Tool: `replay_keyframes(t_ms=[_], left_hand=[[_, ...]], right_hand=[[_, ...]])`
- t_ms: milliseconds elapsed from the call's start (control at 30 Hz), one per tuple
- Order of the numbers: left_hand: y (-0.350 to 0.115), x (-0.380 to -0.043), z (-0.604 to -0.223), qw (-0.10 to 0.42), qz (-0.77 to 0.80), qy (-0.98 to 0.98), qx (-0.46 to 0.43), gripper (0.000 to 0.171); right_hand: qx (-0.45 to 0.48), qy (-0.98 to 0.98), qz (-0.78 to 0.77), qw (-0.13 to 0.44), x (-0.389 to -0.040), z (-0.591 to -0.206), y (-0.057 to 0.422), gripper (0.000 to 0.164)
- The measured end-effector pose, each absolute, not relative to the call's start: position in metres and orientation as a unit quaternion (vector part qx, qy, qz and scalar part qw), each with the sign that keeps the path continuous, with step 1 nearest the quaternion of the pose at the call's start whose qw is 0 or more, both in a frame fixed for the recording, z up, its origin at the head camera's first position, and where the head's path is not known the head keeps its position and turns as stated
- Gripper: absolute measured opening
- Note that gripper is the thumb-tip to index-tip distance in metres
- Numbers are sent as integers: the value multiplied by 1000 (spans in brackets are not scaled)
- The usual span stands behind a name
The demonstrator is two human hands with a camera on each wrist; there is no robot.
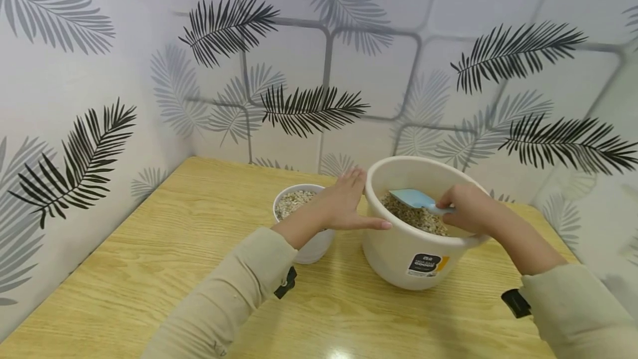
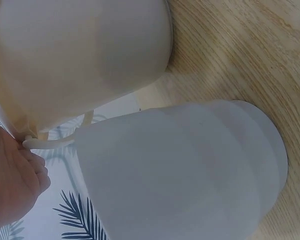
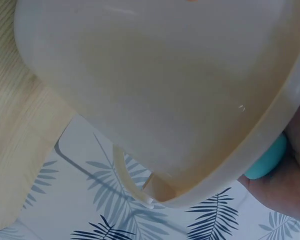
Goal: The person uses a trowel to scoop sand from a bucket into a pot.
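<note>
A cream bucket (image 1: 389, 256) holding brown-grey granules (image 1: 416, 218) stands right of centre in the head view. My right hand (image 1: 471, 209) reaches over its right rim and grips the handle of a light-blue scoop (image 1: 413, 198), whose blade lies over the granules. The teal handle end (image 3: 270, 160) shows beside the rim in the right wrist view. At the bucket's left rim rests my left hand (image 1: 345, 206), fingers extended and thumb stretched along the near side. Left of the bucket is a white ridged pot (image 2: 180, 170) filled with pale granules (image 1: 294, 203), partly hidden by the left forearm.
Both containers stand on a light wooden table (image 1: 199, 226). Behind it rises a wall (image 1: 374, 71) with a leaf pattern. A loop handle (image 3: 122, 175) hangs at the bucket's side. The bucket carries a black label (image 1: 423, 263).
</note>
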State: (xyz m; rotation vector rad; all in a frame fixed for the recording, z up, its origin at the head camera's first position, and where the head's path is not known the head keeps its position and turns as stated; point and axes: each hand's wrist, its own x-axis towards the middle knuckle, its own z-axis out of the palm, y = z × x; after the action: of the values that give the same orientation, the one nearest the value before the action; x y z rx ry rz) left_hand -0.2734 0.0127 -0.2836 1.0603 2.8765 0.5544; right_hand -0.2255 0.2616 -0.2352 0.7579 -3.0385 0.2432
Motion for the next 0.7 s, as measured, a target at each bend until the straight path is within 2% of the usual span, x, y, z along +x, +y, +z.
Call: replay_keyframes(t_ms=[167, 467, 567, 700], left_hand=[[13, -273, -284, 15, 178, 924, 338, 113], [11, -272, -283, 18, 172, 924, 341, 113], [9, -271, -283, 18, 175, 921, 347, 113], [5, -269, -283, 5, 190, 913, 360, 109]], right_hand=[[229, -970, 85, -4, -224, -235, 262, 16], [191, -976, 95, 34, -218, -237, 262, 27], [178, -976, 95, 85, -212, -237, 265, 29], [192, -952, 116, 209, -204, -240, 269, 24]])
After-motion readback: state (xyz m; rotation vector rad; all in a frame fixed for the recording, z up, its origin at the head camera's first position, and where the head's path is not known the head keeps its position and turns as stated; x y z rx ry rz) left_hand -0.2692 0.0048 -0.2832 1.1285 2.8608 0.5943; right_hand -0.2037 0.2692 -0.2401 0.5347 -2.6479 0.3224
